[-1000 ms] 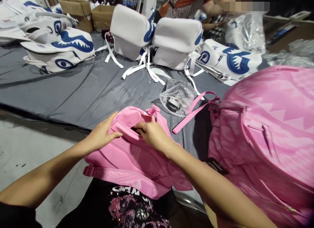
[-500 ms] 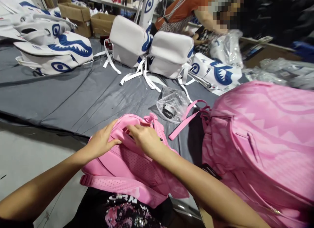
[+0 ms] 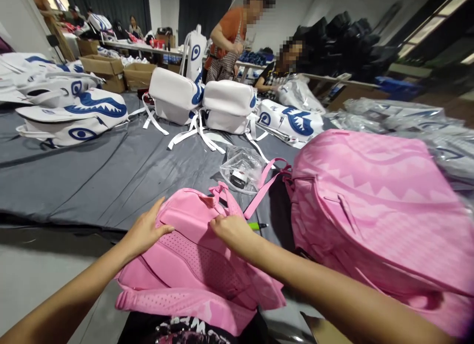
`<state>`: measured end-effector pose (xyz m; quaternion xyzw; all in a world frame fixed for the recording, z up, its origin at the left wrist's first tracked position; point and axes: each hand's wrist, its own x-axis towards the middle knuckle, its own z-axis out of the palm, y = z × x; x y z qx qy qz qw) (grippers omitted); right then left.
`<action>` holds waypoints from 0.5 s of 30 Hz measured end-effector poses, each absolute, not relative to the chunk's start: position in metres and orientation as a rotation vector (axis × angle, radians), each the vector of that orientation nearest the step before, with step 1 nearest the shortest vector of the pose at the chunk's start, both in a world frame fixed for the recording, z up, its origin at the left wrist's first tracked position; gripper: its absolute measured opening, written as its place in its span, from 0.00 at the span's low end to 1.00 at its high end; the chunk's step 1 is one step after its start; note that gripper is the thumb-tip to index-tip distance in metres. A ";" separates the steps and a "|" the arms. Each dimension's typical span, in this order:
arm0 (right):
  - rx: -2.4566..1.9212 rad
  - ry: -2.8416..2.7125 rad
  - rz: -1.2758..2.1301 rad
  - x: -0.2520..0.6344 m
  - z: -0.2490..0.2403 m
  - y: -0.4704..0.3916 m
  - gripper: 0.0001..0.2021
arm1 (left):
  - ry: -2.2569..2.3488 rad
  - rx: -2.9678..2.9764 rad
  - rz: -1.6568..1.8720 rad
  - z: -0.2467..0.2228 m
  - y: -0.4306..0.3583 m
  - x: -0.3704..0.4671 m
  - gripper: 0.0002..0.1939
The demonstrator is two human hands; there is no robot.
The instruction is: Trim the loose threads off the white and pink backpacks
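Note:
A small pink backpack (image 3: 188,213) with a dotted back panel leans toward me at the table's near edge, resting against my lap. My left hand (image 3: 150,230) grips its upper left side, thumb across the front and fingers behind. On its upper right my right hand (image 3: 233,233) is closed on the pink fabric, the fingertips curled out of sight. A wide shoulder strap (image 3: 177,300) hangs along the lower side. Beyond my right hand lies a slim green tool with a dark tip (image 3: 258,226), partly hidden.
A large pink backpack (image 3: 370,186) stands close on the right. Ahead lie a clear plastic bag (image 3: 242,168) with a black item and several white backpacks (image 3: 227,104) with loose straps. Bagged goods (image 3: 400,116) are at the right. Co-workers (image 3: 227,35) are across the grey-covered table (image 3: 85,181).
My right hand has come out of the small backpack's top opening and now holds its upper right part. The left hand keeps its hold. The view has tilted upward, and the green tool shows.

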<state>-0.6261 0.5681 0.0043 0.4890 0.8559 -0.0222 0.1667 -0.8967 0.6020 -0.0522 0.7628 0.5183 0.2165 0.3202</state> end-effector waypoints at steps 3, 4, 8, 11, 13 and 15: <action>1.759 2.335 -0.217 -0.607 0.007 0.544 0.11 | 1.270 2.012 0.580 -0.043 0.602 -0.890 0.35; 1.862 2.322 -0.369 -0.604 0.009 0.533 0.10 | 1.261 2.008 0.559 -0.035 0.599 -0.886 0.32; 1.805 1.855 -1.566 -0.597 0.023 0.479 0.15 | 1.121 2.190 0.535 0.028 0.577 -0.861 0.33; 1.876 1.611 -1.826 -0.595 0.054 0.443 0.35 | 0.802 2.511 0.536 0.101 0.566 -0.838 0.40; 2.014 1.763 -1.669 -0.595 0.083 0.430 0.37 | 0.682 2.649 0.516 0.156 0.566 -0.828 0.39; 2.053 1.942 -1.546 -0.595 0.112 0.432 0.34 | 0.720 2.673 0.563 0.211 0.573 -0.824 0.30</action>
